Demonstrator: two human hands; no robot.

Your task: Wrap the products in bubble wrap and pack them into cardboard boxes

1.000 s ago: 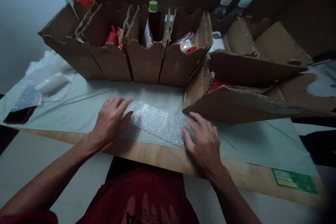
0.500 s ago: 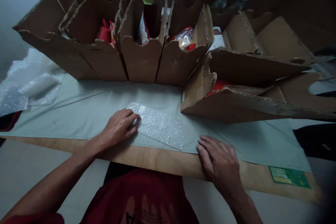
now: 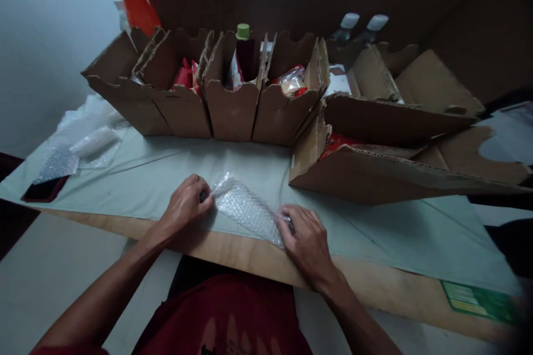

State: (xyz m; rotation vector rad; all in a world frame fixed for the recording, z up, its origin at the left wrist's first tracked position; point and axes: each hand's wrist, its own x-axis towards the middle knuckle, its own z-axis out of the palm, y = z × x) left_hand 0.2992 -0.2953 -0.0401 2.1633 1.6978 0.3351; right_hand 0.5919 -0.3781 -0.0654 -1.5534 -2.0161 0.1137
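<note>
A strip of clear bubble wrap [image 3: 247, 211] stretches between my hands over the pale green cloth near the table's front edge. My left hand [image 3: 189, 201] pinches its left end, fingers curled. At the other end, my right hand [image 3: 303, 233] grips the lower right corner between thumb and fingers. The wrap slants down from left to right, with its upper left part slightly bunched.
Cardboard bins [image 3: 231, 111] holding packets and a green-capped bottle [image 3: 242, 32] line the back. A wider cardboard box [image 3: 375, 172] stands at right. More bubble wrap [image 3: 89, 138] lies at left, partly over a dark phone-like object [image 3: 45, 189]. Two white-capped bottles [image 3: 348, 22] stand behind.
My right hand has moved left from the table edge and taken hold of the bubble wrap's right end. My left fingers have closed on the left end, and the view has shifted.
</note>
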